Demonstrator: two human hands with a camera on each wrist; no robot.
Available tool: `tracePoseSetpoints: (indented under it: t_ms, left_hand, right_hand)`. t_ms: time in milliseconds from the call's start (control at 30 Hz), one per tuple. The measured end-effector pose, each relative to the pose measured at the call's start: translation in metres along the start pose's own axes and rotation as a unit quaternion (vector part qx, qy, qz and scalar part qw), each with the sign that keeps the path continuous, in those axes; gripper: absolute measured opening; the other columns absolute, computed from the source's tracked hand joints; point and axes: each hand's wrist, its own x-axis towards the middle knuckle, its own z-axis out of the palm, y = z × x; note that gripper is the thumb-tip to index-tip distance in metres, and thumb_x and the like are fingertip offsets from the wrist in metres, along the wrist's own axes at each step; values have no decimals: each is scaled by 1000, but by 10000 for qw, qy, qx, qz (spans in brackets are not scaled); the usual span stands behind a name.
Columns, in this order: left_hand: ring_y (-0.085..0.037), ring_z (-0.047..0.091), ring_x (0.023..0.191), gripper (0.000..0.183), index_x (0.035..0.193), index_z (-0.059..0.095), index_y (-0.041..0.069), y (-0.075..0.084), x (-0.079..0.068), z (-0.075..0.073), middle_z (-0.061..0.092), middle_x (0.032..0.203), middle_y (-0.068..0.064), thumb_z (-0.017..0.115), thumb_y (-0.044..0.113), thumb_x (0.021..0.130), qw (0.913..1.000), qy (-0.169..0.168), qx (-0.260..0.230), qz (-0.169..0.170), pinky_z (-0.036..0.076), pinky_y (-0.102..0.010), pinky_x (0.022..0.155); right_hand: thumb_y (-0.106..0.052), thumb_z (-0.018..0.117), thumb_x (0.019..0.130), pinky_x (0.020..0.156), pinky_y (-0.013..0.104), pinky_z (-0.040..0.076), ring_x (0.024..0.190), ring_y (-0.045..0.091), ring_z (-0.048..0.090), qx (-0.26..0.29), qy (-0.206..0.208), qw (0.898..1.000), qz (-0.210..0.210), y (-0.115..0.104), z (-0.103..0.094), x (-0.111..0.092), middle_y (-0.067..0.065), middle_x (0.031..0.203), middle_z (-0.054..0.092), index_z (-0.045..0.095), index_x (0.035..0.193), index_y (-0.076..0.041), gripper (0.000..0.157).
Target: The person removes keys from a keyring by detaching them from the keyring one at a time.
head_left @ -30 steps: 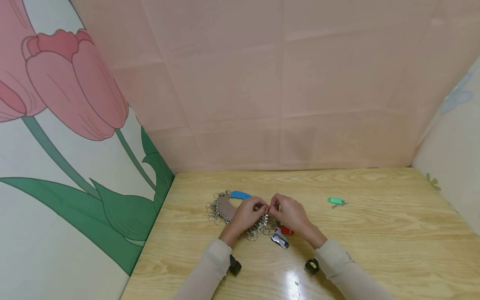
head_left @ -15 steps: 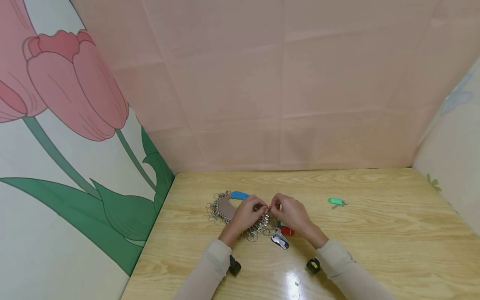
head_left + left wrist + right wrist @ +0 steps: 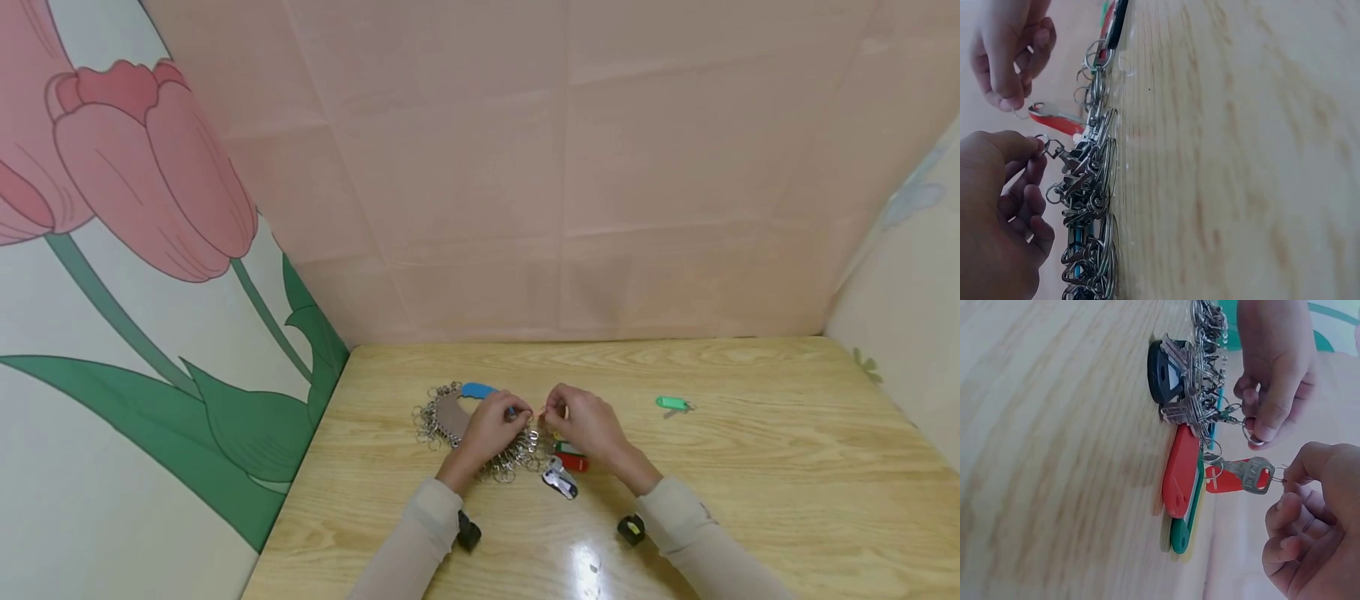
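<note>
My left hand pinches a small metal ring hanging from one of the clips of a brown curved key holder edged with metal rings and clips. Just right of it, my right hand pinches the thin ring of a key with a red key tag behind it. A gap separates the two hands' fingertips. Below them, a black key tag with keys, a red tag and a green tag lie beside the holder. My left palm and fingers hide part of the holder.
A bright green key tag with a key lies apart on the right of the wooden table. The holder's blue part shows at its back. A pink sheet stands behind the table, with a tulip-printed panel at the left.
My right hand has shifted slightly right, widening the gap to my left hand. More of the red and green tags beneath shows. My left hand has barely moved.
</note>
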Motion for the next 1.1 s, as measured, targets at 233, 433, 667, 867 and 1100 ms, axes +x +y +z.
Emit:
tracePoseSetpoints:
  t_ms: [233, 433, 667, 867, 1100]
  left_hand:
    - [-6, 55, 81, 12, 106, 80, 14, 0, 1, -1, 71, 100, 1, 69, 20, 105, 9999, -13, -145, -36, 48, -24, 73]
    - [-5, 55, 81, 11, 106, 80, 15, -1, 0, -1, 72, 102, 0, 70, 19, 105, 9998, -17, -188, -49, 49, -22, 73]
    - [-4, 57, 80, 10, 106, 80, 17, -1, -1, -2, 73, 104, 0, 70, 21, 105, 9997, -12, -215, -63, 50, -22, 73]
    - [-4, 56, 77, 11, 106, 80, 16, -1, -2, -3, 73, 102, 1, 70, 22, 105, 9996, 6, -268, -43, 50, -22, 70]
    - [-3, 57, 78, 13, 108, 80, 15, -2, -4, -5, 72, 102, 0, 69, 22, 105, 9997, -27, -245, -59, 51, -22, 70]
  right_hand:
    - [-13, 74, 93, 52, 25, 39, 57, 6, 48, -71, 16, 9999, -83, 4, -3, 1, -8, 75, 63, 69, 92, -15, 6]
    - [-14, 74, 94, 50, 25, 37, 56, 5, 46, -153, -25, 9998, -124, 6, -8, 2, -9, 73, 61, 69, 92, -15, 6]
    - [-15, 73, 95, 51, 25, 38, 58, 6, 48, -200, -30, 9997, -121, 8, -15, 4, -8, 74, 62, 70, 93, -15, 4]
    - [-14, 75, 94, 52, 26, 39, 60, 7, 49, -292, 92, 9995, -96, 12, -23, 7, -7, 74, 62, 70, 92, -15, 5]
    - [-15, 76, 94, 55, 27, 41, 61, 8, 52, -315, 98, 9994, -78, 18, -34, 10, -5, 75, 66, 71, 93, -14, 6]
